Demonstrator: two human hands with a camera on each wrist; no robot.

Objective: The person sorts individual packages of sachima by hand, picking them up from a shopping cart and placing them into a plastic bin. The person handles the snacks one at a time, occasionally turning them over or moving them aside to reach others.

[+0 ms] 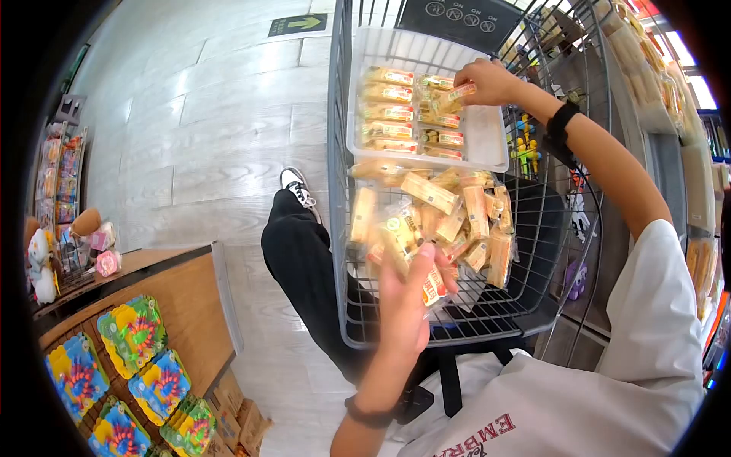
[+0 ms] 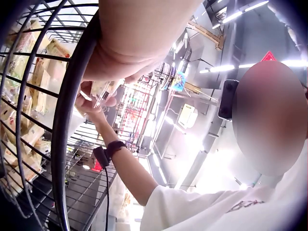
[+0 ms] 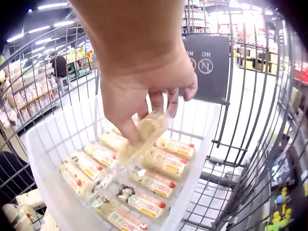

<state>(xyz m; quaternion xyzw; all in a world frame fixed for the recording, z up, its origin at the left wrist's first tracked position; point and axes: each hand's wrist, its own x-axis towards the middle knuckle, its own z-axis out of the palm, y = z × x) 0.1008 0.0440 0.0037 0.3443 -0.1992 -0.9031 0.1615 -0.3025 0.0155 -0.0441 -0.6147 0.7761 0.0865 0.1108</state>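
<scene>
In the head view, my right hand [image 1: 487,81] pinches a clear-wrapped pale snack cake [image 1: 457,94] over a white plastic bin [image 1: 487,148]. Thumb and fingers hold that cake [image 3: 144,137] tilted in the right wrist view, above the others. Two columns of similar wrapped cakes [image 1: 390,112], red and white labels upward, lie in the bin. Nearer the body, my left hand [image 1: 403,305] grips one or more wrapped cakes [image 1: 401,234], its thumb on top. Beneath lies a loose heap of wrapped cakes [image 1: 476,209]. The left hand's fingertips are partly hidden by the packs.
Bin and heap both sit inside a black wire shopping cart [image 1: 340,190], whose rim runs beside my left forearm. A dark sign panel [image 1: 461,19] hangs at its far end. Shelves of packs [image 1: 647,68] stand right; a wooden display with colourful toy packs [image 1: 133,335] stands left.
</scene>
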